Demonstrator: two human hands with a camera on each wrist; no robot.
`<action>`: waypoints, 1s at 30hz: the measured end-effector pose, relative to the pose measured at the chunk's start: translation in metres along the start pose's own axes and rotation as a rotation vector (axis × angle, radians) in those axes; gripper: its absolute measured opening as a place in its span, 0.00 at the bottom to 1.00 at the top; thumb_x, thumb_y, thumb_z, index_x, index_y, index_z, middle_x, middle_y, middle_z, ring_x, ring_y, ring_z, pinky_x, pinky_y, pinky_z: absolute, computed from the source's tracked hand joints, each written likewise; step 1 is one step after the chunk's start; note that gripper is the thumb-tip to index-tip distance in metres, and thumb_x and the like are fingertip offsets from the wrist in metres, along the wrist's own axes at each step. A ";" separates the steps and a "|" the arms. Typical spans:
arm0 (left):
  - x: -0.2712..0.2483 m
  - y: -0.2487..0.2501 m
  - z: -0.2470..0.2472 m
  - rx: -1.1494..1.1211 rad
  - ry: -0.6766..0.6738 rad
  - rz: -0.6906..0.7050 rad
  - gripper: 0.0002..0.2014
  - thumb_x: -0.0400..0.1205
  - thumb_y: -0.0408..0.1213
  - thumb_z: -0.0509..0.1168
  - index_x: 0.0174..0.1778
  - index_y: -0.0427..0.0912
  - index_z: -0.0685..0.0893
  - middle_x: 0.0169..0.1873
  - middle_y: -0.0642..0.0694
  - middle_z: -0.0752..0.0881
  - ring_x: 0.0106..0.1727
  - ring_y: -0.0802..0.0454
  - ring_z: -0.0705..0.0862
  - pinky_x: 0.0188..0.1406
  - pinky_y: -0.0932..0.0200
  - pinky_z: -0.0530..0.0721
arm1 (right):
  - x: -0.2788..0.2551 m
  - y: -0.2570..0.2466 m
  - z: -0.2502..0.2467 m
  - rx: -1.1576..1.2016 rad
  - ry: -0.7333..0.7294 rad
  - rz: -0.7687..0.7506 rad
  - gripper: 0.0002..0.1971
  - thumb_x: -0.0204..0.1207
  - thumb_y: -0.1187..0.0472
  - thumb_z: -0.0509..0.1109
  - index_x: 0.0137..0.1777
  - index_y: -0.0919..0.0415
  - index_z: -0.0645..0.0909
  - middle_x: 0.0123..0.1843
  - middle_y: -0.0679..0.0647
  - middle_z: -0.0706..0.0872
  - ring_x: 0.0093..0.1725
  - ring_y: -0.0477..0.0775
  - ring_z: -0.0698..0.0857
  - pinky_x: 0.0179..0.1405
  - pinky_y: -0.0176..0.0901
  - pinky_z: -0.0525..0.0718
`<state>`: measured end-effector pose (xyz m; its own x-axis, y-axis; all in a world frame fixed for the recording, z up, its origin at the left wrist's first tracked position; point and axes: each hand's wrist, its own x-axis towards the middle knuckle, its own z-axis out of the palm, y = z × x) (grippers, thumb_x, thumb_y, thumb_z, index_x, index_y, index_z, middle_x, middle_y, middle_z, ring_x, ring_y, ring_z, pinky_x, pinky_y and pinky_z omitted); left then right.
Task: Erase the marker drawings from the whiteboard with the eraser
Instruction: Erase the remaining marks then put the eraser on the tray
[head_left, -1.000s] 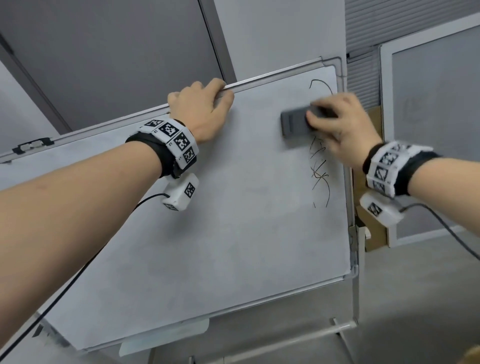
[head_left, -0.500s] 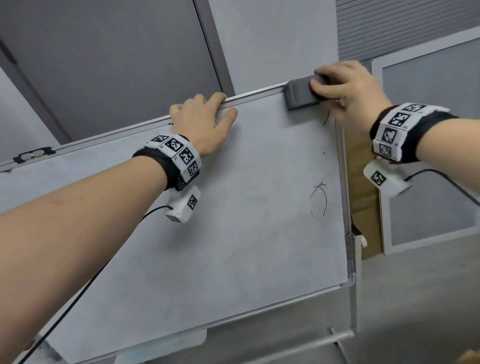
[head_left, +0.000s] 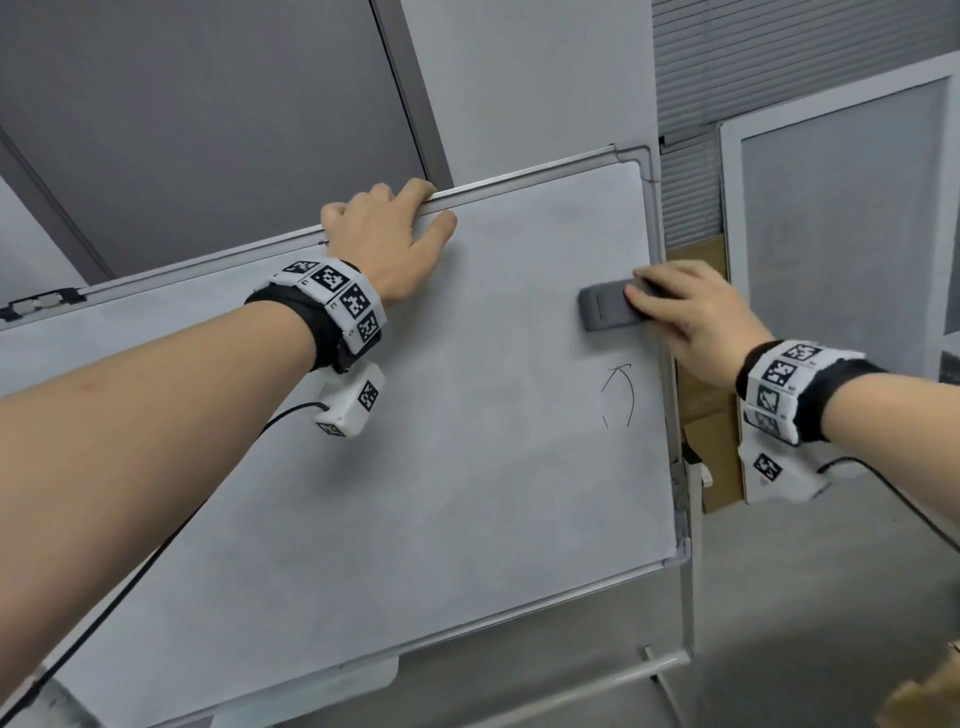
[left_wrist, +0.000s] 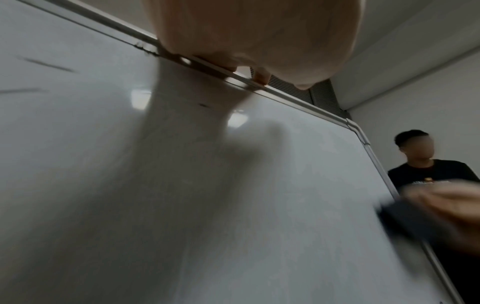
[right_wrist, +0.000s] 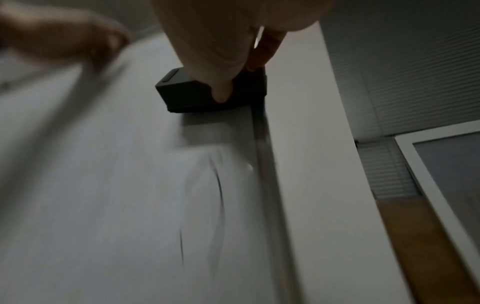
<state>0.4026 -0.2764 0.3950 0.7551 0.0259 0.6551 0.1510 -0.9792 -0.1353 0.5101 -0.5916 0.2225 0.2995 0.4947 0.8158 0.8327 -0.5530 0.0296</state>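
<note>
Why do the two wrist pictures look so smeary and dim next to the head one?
Head view: evenly lit and sharp, the eraser and the leftover marker lines crisp. Left wrist view: dim, the right hand a motion smear, ceiling lights glaring off the whiteboard. Right wrist view: darkest, marker lines streaked, eraser casting a soft shadow.

whiteboard on a stand, tilted. eraser flat against it under right hand; marker lines just below. left hand on top rim.
</note>
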 end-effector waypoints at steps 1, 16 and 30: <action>-0.001 0.001 0.001 0.000 0.011 0.005 0.25 0.82 0.62 0.47 0.67 0.56 0.76 0.50 0.42 0.83 0.57 0.39 0.80 0.63 0.42 0.67 | 0.019 0.002 -0.010 0.004 0.070 0.024 0.18 0.78 0.65 0.64 0.67 0.62 0.83 0.70 0.62 0.80 0.65 0.69 0.76 0.62 0.66 0.78; 0.000 -0.001 0.001 -0.002 0.026 -0.028 0.26 0.80 0.64 0.45 0.66 0.57 0.76 0.53 0.42 0.84 0.59 0.40 0.80 0.64 0.41 0.65 | -0.142 -0.060 0.088 0.117 -0.232 0.038 0.23 0.65 0.78 0.78 0.60 0.61 0.87 0.64 0.63 0.82 0.63 0.64 0.77 0.52 0.62 0.84; -0.005 -0.002 0.005 0.034 0.043 -0.022 0.27 0.80 0.63 0.46 0.68 0.56 0.76 0.54 0.42 0.83 0.58 0.39 0.79 0.65 0.42 0.65 | -0.112 -0.079 0.089 0.114 -0.139 0.036 0.24 0.67 0.77 0.77 0.62 0.60 0.85 0.62 0.63 0.82 0.60 0.65 0.77 0.56 0.57 0.83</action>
<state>0.4018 -0.2737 0.3887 0.7230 0.0382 0.6897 0.1894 -0.9712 -0.1447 0.4525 -0.5440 0.0772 0.3848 0.5683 0.7273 0.8652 -0.4965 -0.0698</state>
